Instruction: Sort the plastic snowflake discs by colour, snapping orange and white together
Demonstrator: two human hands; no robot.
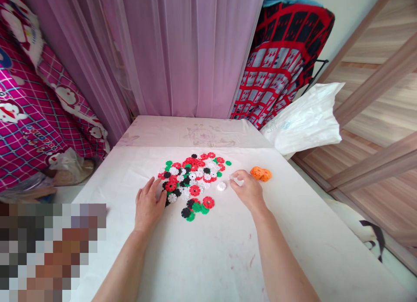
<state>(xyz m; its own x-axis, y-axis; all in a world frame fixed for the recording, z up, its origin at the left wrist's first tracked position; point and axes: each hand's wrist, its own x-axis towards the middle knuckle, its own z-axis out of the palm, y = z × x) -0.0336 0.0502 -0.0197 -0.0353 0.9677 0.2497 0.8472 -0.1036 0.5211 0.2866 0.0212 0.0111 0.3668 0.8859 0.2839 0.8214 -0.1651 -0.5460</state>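
Note:
A loose pile of notched, flower-shaped plastic discs in red, white, black and green lies mid-table. At the pile's left edge, my left hand rests with its fingers apart, touching the nearest discs and gripping none. My right hand is right of the pile, thumb and forefinger pinched together on what looks like a white disc, mostly hidden by the fingers. Just left of those fingertips sits a small group of white discs, apart from the pile. Beyond the right hand is a heap of orange discs.
A white cloth covers the table. Purple curtains hang behind it. A white plastic bag stands at the far right corner, beside a red patterned cloth. Pink patterned fabric hangs on the left.

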